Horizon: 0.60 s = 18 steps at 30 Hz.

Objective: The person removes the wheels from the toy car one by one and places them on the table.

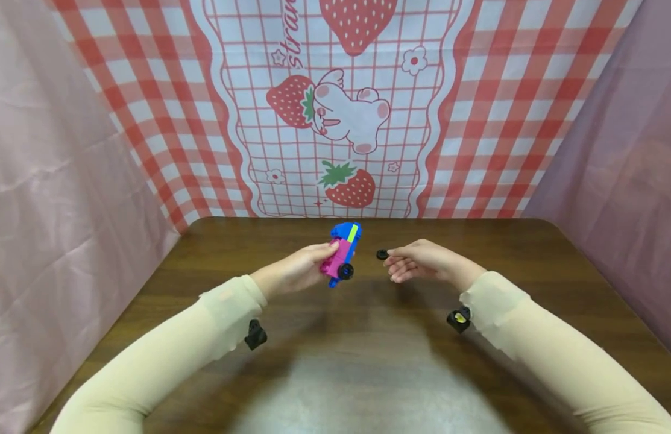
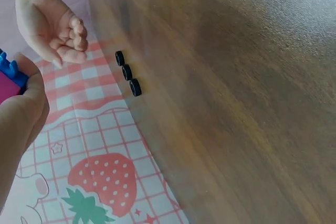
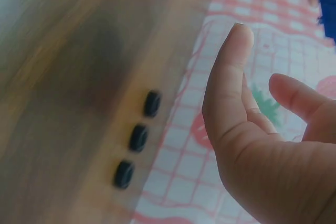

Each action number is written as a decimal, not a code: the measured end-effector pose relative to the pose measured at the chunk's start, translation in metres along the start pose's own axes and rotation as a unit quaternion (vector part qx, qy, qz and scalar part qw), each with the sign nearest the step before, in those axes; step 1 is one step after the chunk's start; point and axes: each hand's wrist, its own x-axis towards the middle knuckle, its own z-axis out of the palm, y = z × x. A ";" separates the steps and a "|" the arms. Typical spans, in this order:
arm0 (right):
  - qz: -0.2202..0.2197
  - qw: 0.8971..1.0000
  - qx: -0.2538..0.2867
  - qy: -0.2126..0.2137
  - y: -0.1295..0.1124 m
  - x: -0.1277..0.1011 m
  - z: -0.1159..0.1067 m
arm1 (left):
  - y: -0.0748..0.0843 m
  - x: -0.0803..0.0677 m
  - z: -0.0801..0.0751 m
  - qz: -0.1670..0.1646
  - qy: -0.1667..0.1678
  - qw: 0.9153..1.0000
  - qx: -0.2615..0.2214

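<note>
1. The toy car (image 1: 342,253), a brick-built thing with blue top, pink body and a lime stripe, is clasped in the left hand (image 1: 298,270) above the table (image 1: 530,265). It is tipped up, one black wheel showing at its lower end.
2. The right hand (image 1: 422,260), just beside the car, pinches a small black wheel (image 1: 382,254) at its fingertips.
3. Judged from this, the step in hand is fitting a wheel. The next move calls for lining the wheel up with a bare axle and pressing it on squarely.
4. Three spare tyres (image 2: 127,72) lie in a row by the table's far edge, beyond both hands.
</note>
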 end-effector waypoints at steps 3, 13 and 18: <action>-0.020 1.000 -0.015 -0.019 -0.008 -0.005 0.011 | 0.001 -0.002 -0.002 0.002 -0.019 1.000 0.017; -0.084 0.993 -0.027 -0.078 -0.031 -0.023 0.051 | 0.000 -0.002 0.000 0.024 -0.011 0.998 0.053; -0.110 0.988 -0.037 -0.105 -0.036 -0.025 0.062 | 0.000 0.000 0.001 0.034 0.009 0.998 0.059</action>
